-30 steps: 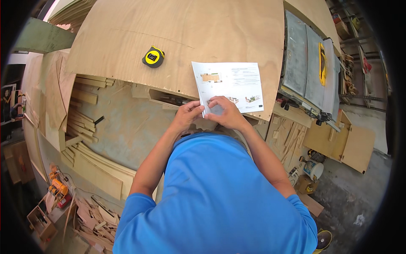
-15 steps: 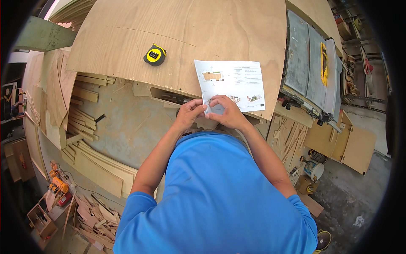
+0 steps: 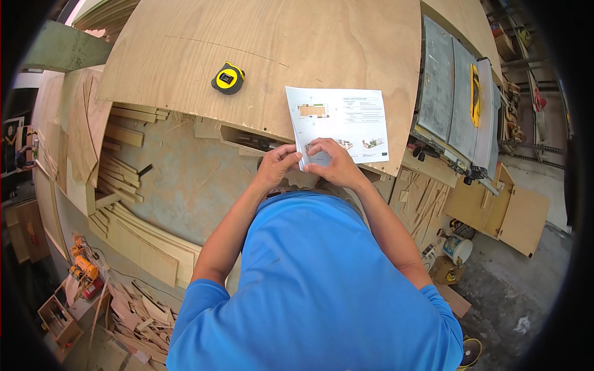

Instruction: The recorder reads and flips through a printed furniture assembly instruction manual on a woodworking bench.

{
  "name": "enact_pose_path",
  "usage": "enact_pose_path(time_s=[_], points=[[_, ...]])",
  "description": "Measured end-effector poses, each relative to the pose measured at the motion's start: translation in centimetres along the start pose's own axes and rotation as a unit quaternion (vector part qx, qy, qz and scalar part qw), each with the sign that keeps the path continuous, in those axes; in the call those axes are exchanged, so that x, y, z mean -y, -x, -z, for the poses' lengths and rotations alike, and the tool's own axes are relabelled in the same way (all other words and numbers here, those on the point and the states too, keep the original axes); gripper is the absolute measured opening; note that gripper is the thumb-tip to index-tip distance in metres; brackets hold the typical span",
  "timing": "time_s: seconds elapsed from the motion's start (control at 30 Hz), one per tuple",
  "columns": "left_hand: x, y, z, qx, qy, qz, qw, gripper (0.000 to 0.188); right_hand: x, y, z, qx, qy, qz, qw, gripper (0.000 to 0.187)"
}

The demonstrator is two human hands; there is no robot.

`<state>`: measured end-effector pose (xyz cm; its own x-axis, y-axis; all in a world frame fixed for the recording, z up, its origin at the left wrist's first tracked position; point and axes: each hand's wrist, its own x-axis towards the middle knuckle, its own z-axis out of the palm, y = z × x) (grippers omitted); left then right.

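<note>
A thin stack of printed drawing sheets (image 3: 365, 130) lies at the near edge of the plywood panel (image 3: 346, 43), its lower left part lifted slightly. My left hand (image 3: 278, 166) pinches the sheets at their lower left corner, thumb on top. My right hand (image 3: 337, 164) is curled over their lower edge, thumb and forefinger rounded close to that same corner. The thumb tip's exact contact with the paper is hard to make out. Left of the sheets, a yellow and black tape measure (image 3: 228, 78) rests on the panel, apart from both hands.
A table saw (image 3: 442, 93) with a yellow blade insert adjoins the panel on the right. Wood strips (image 3: 117, 179) and boards lie at left, above a scrap pile (image 3: 139, 328). An opened wooden cabinet (image 3: 520, 216) and a white bucket (image 3: 458, 248) stand at lower right.
The view has shifted very slightly. Both hands stay at the sheets' lower left corner, and the tape measure lies where it was.
</note>
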<state>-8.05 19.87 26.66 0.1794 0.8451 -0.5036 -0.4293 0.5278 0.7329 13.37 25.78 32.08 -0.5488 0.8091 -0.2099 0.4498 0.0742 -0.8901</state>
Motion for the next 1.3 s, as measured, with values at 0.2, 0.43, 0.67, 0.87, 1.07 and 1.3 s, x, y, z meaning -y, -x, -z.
enact_pose_path(time_s=[0.2,0.43,0.67,0.87,1.07,1.3], points=[[0.3,-0.2,0.3,0.008,0.009,-0.001,1.000,0.028,-0.3,0.0,0.1,0.004,0.018,0.008,1.000,0.038],[3.3,-1.4,2.6,-0.062,-0.141,-0.183,0.971,0.033,-1.4,0.1,-0.2,0.017,-0.010,0.004,1.000,0.018],[1.1,0.0,-0.8,-0.091,-0.069,-0.141,0.983,0.015,-1.1,0.1,-0.2,0.003,0.005,0.022,1.000,0.017],[1.8,-0.8,0.5,-0.060,-0.157,-0.121,0.978,0.030,-1.0,0.0,-0.2,0.004,-0.019,0.005,1.000,0.019],[2.0,-0.9,0.3,-0.062,-0.095,-0.078,0.990,0.038,-0.2,0.2,0.2,0.005,0.001,0.006,1.000,0.026],[2.8,-0.8,1.4,-0.005,0.058,-0.032,0.998,0.037,-0.3,0.0,0.0,-0.001,-0.029,-0.012,1.000,0.026]])
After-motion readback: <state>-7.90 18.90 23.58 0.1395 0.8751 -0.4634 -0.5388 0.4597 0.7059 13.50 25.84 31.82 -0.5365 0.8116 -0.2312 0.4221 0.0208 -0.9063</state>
